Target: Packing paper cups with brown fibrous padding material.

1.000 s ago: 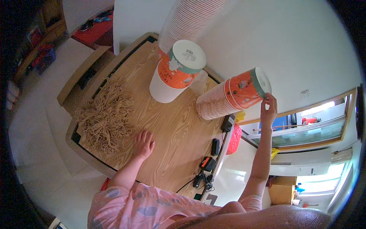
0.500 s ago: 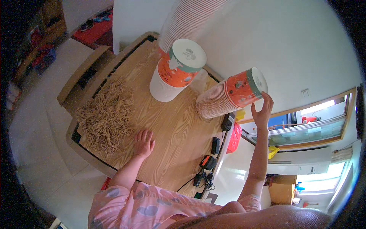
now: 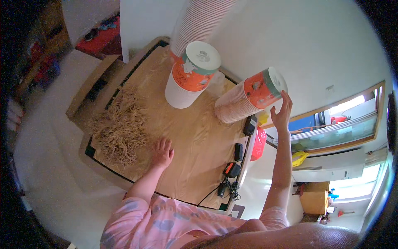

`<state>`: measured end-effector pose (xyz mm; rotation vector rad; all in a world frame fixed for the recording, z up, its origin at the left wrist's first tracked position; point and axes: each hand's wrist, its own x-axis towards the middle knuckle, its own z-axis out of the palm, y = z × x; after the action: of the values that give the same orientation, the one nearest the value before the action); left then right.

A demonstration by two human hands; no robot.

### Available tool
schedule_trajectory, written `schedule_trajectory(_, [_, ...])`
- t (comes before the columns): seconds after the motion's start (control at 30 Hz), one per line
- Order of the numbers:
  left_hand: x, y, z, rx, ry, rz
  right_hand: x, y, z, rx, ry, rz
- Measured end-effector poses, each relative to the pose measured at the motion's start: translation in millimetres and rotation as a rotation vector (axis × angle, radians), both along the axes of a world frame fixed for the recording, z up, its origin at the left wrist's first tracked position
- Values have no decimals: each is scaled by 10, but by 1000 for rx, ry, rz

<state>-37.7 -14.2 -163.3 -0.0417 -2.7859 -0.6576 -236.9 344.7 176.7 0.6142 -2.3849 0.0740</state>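
Cloth [image 3: 166, 222] of a pink top with grey-blue patches is nearest, just this side of the table [image 3: 195, 166]. The left hand [image 3: 163, 153] lies palm down on the table's near left part, fingers slightly parted, holding nothing. Near the table's right edge, from its near end upward, are tangled black cable [image 3: 234, 191], a black-and-orange block [image 3: 232, 169], a slim black block [image 3: 239, 152] and a bigger black block [image 3: 250, 125]. A loose heap of tan twine [image 3: 122, 130] covers much of the table's left side, just beside the left hand.

The right hand [image 3: 282, 114] is raised past the table's right edge, thumb and fingers wide apart with nothing gripped. Its fingertips are at the white base of a printed cup stack [image 3: 240, 99]; whether they press on it cannot be told. That stack, orange and green above with pale close-set rims below, stands upside down at the table's far right corner. A second cup stack [image 3: 190, 79], white below and orange and green above, stands on the table's far half. Behind it, by the table's far edge, rises a tall cup column [image 3: 205, 25] in clear wrap. Beyond the table is a pale wall [image 3: 306, 50]
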Motion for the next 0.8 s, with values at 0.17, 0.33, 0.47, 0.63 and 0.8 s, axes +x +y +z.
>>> schedule_trajectory(0.17, [-21,-2,-72,50,0,-31,-7,16,16,-64,-8,-11])
schedule_trajectory(0.33, [-343,-171,-163,216,65,-71,93,-695,-103,-345,186,-76])
schedule_trajectory(0.47, [-1367,-484,531,328,238,61,-147,-1153,-921,-771,-433,172])
schedule_trajectory(0.63, [-2548,-692,1319,855,-23,187,-660,-1695,-1811,-980,-518,94])
schedule_trajectory(0.8, [-3003,-1134,1257,802,-180,194,-918,-2198,-2009,-1501,-832,90])
